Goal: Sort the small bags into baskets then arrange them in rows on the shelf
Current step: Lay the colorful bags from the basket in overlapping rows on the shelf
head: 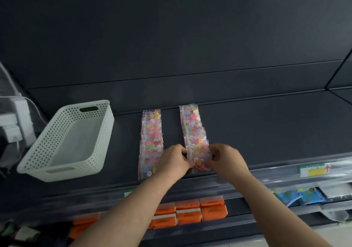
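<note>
Two rows of small clear bags filled with coloured buttons lie on the dark shelf (266,132). The left row (152,132) and the right row (194,126) both run from the back toward the front edge. My left hand (174,160) and my right hand (226,159) pinch the two sides of the front bag (201,161) of the right row, near the shelf's front lip. A white perforated basket (66,142) stands on the shelf at the left with nothing in it.
Orange packets (190,214) fill the shelf below, with blue packets (299,197) to the right. A yellow and green price label (315,169) sits on the front rail. White equipment with cables (15,124) stands beyond the basket at far left.
</note>
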A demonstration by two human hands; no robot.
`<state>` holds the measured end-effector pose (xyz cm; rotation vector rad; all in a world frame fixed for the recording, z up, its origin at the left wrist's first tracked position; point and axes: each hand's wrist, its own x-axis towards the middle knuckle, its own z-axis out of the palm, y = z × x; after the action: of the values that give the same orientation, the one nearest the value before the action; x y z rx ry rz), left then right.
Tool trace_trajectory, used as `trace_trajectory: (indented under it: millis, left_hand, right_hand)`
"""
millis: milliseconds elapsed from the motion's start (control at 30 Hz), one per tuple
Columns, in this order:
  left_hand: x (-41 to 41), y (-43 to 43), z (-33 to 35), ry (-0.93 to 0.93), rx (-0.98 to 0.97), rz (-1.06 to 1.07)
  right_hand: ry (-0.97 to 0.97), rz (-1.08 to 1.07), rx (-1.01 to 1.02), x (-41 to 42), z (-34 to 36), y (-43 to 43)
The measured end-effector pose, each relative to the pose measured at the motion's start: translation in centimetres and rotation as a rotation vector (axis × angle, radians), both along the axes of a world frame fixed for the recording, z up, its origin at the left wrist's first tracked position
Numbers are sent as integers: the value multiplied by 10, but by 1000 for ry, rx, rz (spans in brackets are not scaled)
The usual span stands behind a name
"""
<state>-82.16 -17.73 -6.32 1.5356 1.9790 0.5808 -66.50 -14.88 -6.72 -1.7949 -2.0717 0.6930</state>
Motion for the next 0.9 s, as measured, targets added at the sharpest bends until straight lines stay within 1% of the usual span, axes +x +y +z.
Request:
trace_trajectory:
  millis: [100, 167, 300, 400, 500, 633, 767, 900]
  left_hand:
    - [-3, 1, 3, -35, -16, 19]
    - [-7, 1, 8, -13, 7, 25]
    - [-24, -1, 29, 111, 131, 63]
    - [-45, -9, 44, 233, 220, 149]
    - [-77, -23, 55, 331, 240, 242]
    - [-132, -51, 62, 394, 208, 355]
    - [-192, -72, 67, 518, 201, 436]
    - [-248, -89, 67, 628, 196, 482]
  right_hand:
    - [-50, 6, 32, 2, 6, 2]
    - [-125, 9, 117, 0, 15, 3]
    - [-259, 65, 318, -13, 29, 3]
    - [-314, 172, 375, -30, 31, 4]
    - [-323, 266, 403, -58, 33, 1]
    - [-288, 379, 438, -113, 39, -11]
    - [-256, 445, 455, -172, 45, -24]
    - [-174, 473, 432, -224, 48, -42]
